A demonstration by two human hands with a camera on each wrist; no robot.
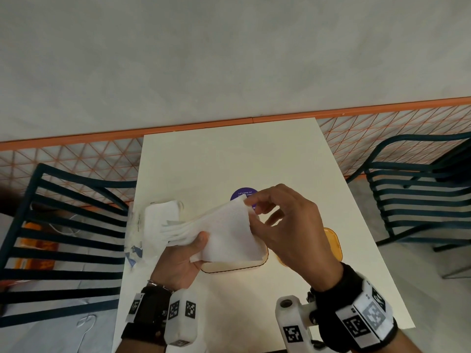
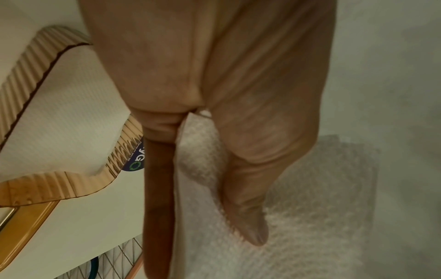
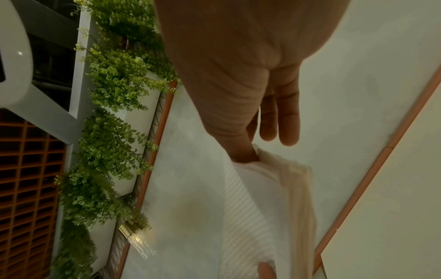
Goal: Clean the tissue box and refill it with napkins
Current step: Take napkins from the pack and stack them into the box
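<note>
My left hand (image 1: 195, 247) grips a fanned stack of white napkins (image 1: 226, 233) above the table, thumb on top. My right hand (image 1: 251, 202) pinches the stack's far upper corner between thumb and forefinger. Right under the napkins stands the amber ribbed tissue box (image 1: 230, 268). In the left wrist view the tissue box (image 2: 59, 182) holds white napkins (image 2: 62, 120), and the held napkins (image 2: 310, 207) lie under my thumb. In the right wrist view my thumb presses the held napkins (image 3: 260, 198) at their top edge.
The box's amber lid (image 1: 334, 247) lies on the white table (image 1: 229, 159) to the right. A plastic-wrapped napkin pack (image 1: 153, 221) lies at the table's left edge, and a purple sticker (image 1: 240, 192) sits behind my hands. Dark slatted chairs (image 1: 68, 225) flank the table.
</note>
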